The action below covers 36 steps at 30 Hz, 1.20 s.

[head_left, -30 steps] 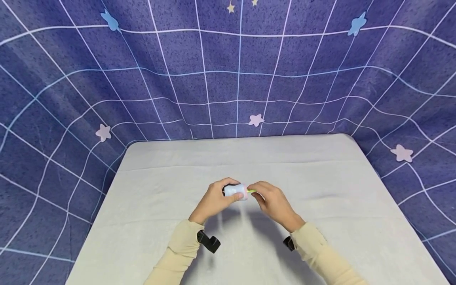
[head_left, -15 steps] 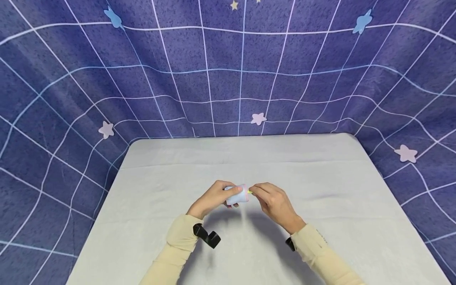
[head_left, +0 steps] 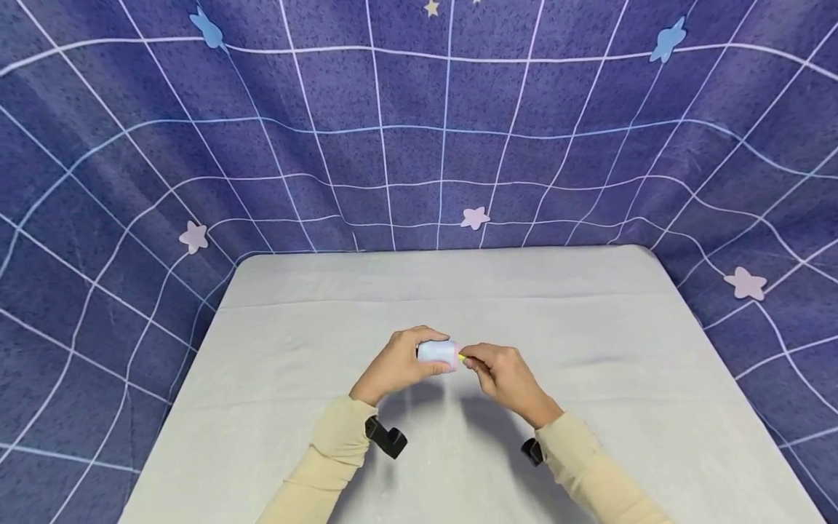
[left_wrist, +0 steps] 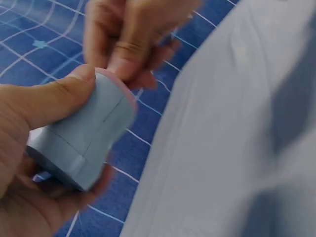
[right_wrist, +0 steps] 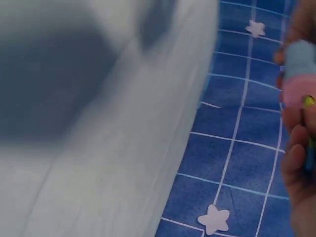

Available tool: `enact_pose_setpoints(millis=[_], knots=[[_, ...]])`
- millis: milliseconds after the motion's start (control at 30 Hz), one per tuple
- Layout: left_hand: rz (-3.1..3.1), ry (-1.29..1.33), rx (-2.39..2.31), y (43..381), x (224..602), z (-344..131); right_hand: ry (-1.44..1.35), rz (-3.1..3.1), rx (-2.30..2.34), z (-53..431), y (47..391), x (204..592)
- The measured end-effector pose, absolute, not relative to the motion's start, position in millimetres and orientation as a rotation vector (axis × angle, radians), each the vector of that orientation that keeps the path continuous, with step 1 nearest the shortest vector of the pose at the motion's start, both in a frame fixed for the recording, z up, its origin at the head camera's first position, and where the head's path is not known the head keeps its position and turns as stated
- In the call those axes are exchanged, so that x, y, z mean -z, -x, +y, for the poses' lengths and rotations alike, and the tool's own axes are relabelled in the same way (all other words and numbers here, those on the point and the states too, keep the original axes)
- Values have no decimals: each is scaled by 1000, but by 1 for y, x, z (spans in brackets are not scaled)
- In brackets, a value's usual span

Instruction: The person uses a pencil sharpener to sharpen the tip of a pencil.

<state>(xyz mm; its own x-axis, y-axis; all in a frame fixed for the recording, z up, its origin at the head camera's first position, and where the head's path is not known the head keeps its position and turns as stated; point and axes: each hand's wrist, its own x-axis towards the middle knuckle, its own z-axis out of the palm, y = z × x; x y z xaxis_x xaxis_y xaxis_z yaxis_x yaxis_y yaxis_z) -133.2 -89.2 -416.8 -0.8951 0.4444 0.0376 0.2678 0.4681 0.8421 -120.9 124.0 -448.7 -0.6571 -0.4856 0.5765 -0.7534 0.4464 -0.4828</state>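
Above the middle of the table, my left hand [head_left: 393, 370] grips a light blue pencil sharpener [head_left: 436, 351] with a pink end. Its thumb lies along the near side in the head view. The sharpener [left_wrist: 89, 128] looks waisted, with a dark base edge, in the left wrist view. My right hand [head_left: 509, 375] pinches a thin yellow-green pencil [head_left: 462, 357] at the pink end. In the right wrist view the pencil [right_wrist: 309, 100] meets the pink face, and a blue part shows lower in the fingers. The pencil's tip is hidden.
A white cloth covers the table [head_left: 589, 327]. Behind it and at both sides hangs a blue curtain [head_left: 406, 160] with a grid and stars. Black wrist cameras sit on both cuffs, the left camera [head_left: 386, 438] and the right camera [head_left: 532, 451].
My left hand has turned the sharpener back and forth: its thumb lay over the top half a second ago and is now on the near side. The right hand keeps its pinch, shifting slightly.
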Motion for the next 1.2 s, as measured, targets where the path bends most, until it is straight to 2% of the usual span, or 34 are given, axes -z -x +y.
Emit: enact_pose_setpoints(millis=[200, 367, 633, 1000, 1200], knots=[[2645, -777, -1488, 126, 430, -85, -879, -2675, -1495, 127, 124, 434], [2669, -878, -1534, 123, 437, -82, -851, -2786, -1608, 132, 128, 430], [2747, -790, -1460, 122, 444, -83, -886, -2767, -1301, 125, 124, 437], [2554, -465, -1504, 129, 438, -93, -984, -2329, -1009, 120, 119, 455], [2452, -428, -1490, 132, 431, -95, -1015, -2149, -742, 119, 121, 458]])
